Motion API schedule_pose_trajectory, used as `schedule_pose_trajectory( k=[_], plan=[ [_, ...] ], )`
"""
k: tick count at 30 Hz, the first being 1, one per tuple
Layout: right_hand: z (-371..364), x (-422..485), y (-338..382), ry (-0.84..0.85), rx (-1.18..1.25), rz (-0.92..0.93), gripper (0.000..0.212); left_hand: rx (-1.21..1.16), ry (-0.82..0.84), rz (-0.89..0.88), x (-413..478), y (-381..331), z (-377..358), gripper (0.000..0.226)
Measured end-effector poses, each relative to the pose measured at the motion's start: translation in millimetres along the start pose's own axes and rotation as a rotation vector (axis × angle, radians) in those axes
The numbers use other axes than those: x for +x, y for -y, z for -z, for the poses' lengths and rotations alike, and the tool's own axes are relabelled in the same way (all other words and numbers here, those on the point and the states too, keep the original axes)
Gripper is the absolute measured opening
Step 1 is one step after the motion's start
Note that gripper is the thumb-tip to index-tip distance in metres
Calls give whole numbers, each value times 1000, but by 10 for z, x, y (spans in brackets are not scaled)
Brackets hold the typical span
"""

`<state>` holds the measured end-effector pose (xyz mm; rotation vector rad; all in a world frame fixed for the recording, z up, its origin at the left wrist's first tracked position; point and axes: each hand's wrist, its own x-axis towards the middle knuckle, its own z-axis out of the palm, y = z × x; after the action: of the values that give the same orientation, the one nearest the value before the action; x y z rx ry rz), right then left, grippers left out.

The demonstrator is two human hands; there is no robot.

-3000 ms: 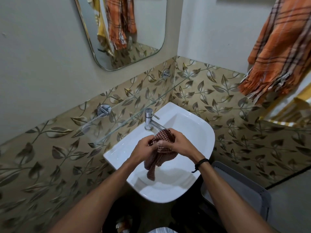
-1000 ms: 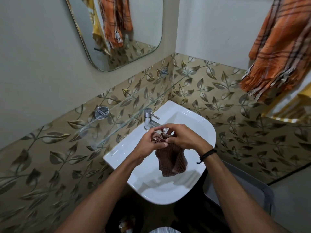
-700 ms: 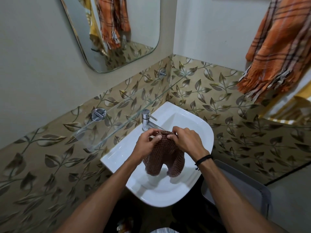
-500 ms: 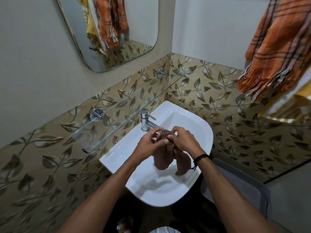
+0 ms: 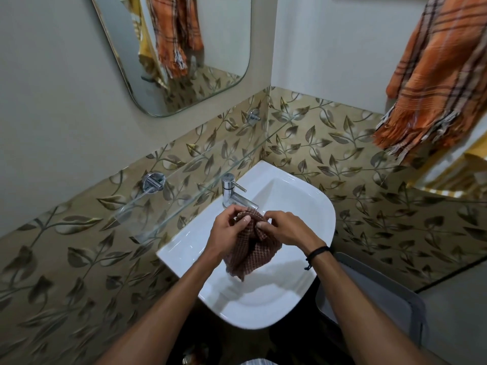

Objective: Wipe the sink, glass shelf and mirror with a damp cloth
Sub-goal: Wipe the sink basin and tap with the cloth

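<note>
We're pinching brown checked cloth [image 5: 249, 259], left hand [image 5: 226, 231] and right hand [image 5: 286, 230], over white ceramic sink [image 5: 303, 197]; loose grip risking 6 o'clock drop.

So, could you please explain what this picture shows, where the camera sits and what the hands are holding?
There is no machine: a person wears one wide-angle camera on the head, looking down at their own bare hands. The left hand and right hand both pinch a brown checked cloth, which hangs over the white sink by the tap. On the wall are a glass shelf and, above it, a mirror; an orange towel hangs at the right.
</note>
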<state>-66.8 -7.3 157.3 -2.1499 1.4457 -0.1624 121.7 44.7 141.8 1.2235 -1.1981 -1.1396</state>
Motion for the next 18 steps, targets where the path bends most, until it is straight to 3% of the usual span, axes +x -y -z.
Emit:
schedule_pose_trajectory(
  k=[2, 6, 12, 14, 16, 18],
  plan=[
    [-43, -6, -58, 73, 60, 46, 35, -13, -9, -14, -9, -22, 46, 8],
    [-136, -8, -104, 21, 163, 56, 30, -22, 8, -8, -4, -20, 130, 9],
    [-180, -34, 40, -235, -151, -123, 21, 161, 25, -72, -27, 40, 153, 10],
    [-195, 1, 99, -219, -154, -192, 20, 193, 22, -70, -39, 63, 151, 12],
    [-188, 37, 164, -153, 142, -272, 19, 183, 30, -55, -59, 90, 159, 14],
    [-164, 59, 234, -124, 660, -366, 26, 169, 50, -35, -81, 121, 165, 12]
  ],
)
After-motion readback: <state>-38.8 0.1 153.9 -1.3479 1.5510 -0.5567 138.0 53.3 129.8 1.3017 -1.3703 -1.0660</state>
